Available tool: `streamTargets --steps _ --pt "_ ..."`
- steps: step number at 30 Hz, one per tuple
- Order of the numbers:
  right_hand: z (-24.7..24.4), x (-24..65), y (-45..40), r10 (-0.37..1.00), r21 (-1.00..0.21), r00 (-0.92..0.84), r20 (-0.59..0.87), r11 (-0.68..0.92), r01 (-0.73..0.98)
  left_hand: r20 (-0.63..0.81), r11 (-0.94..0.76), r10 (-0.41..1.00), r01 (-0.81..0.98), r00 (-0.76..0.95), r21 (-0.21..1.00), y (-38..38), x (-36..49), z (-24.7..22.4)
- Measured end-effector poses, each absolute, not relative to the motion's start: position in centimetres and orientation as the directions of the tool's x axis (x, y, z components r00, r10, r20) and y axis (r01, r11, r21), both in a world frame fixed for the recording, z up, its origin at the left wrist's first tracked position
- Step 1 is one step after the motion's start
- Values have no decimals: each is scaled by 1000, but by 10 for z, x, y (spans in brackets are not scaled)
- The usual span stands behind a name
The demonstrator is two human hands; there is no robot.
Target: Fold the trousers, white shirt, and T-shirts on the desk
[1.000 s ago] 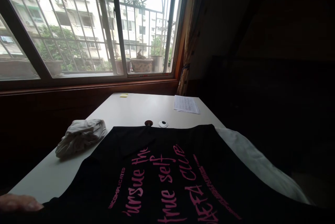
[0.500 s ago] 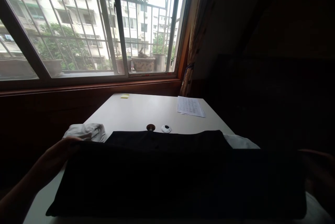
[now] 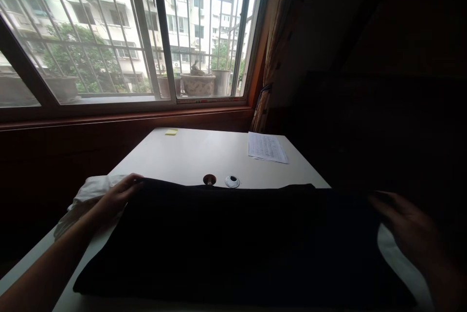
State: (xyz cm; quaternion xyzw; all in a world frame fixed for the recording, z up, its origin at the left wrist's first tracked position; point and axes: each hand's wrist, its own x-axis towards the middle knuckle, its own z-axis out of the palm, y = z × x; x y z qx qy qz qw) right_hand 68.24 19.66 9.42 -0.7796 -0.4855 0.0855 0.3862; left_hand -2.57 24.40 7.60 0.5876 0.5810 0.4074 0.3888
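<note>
A large piece of black cloth [image 3: 233, 244], too dark to tell which garment, spreads across the near part of the white table. My left hand [image 3: 124, 189] is closed on its far left corner, fingers pinching the edge. At the far right corner my right hand [image 3: 394, 207] grips the same edge, its fingers partly lost in shadow. The far edge is drawn fairly straight between both hands. White cloth [image 3: 93, 188] lies crumpled beside my left wrist, and more pale cloth [image 3: 399, 258] shows under my right forearm.
The white table [image 3: 197, 154] bears a yellow sticky note [image 3: 171, 132], written paper sheets [image 3: 268, 147], a round cable hole [image 3: 209, 179] and a white round cap [image 3: 232, 182]. Behind stand a barred window [image 3: 197, 35] and a tied curtain [image 3: 263, 93]. The right side is dark.
Both hands have moved away from me and inward, carrying the far edge of the black cloth forward over the part that lay beyond it.
</note>
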Motion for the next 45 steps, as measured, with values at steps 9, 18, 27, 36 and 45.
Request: streamTargets --steps 9,18,27,36,45 --pt "38 685 252 885 -651 460 75 -307 695 -71 93 996 572 -61 815 293 -27 23" --pt "33 617 283 900 -231 238 365 -160 960 -95 80 995 575 -4 814 290 -34 30" --pt "58 428 287 839 -536 -537 86 494 685 -164 160 985 69 60 985 261 -19 77" --pt "53 335 304 682 -632 -725 90 602 488 -112 115 993 313 -28 943 239 -21 102" --pt "56 337 302 685 -672 -722 97 581 460 142 -177 984 575 106 799 235 -28 96"
